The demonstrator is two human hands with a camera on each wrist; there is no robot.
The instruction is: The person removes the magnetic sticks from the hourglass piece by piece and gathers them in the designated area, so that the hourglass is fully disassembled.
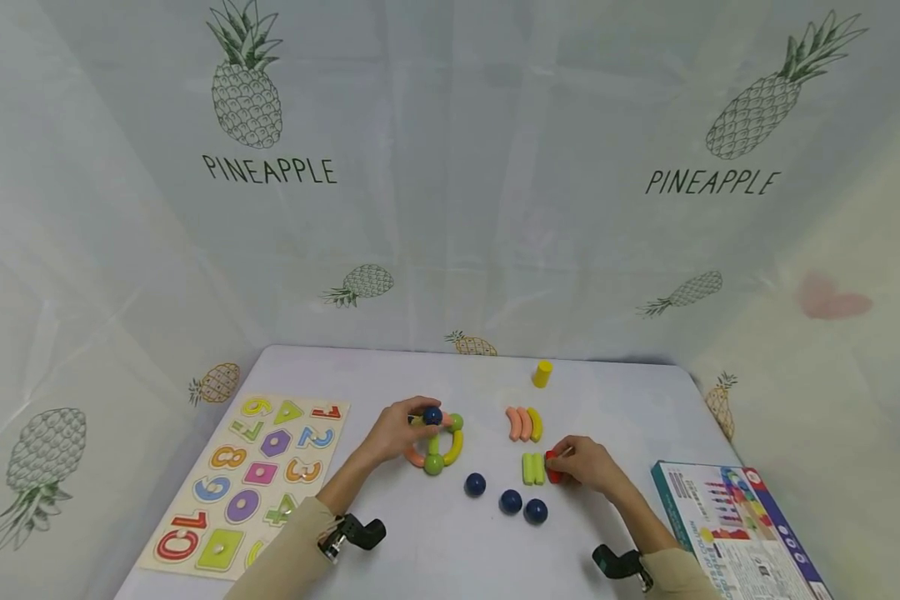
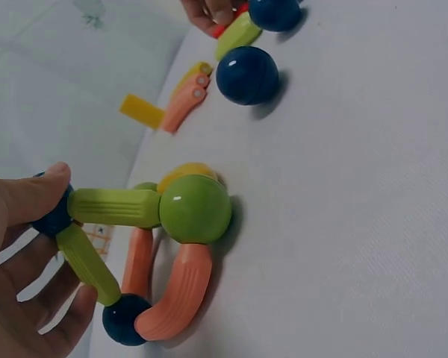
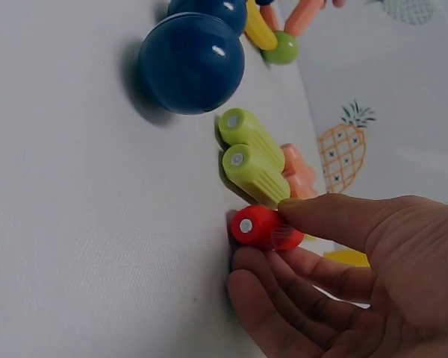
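Note:
My left hand (image 1: 401,432) pinches a dark blue ball (image 1: 432,415) at the top of a frame of magnetic sticks and balls. In the left wrist view, two green sticks (image 2: 116,206) run from that ball, one to a green ball (image 2: 196,209), one to a lower blue ball (image 2: 125,319). Curved coral sticks (image 2: 181,291) and a yellow one (image 1: 454,447) form the base on the table. Over on the right, my right hand (image 1: 587,462) grips a short red stick (image 3: 265,227) between thumb and fingers. Two green sticks (image 3: 250,160) lie beside it.
Three loose blue balls (image 1: 476,484) sit in front. Behind are two coral sticks and a curved yellow stick (image 1: 536,424), with a yellow cylinder (image 1: 542,374) farther back. A number-and-shape puzzle board (image 1: 251,483) lies left; a printed box (image 1: 742,525) lies right.

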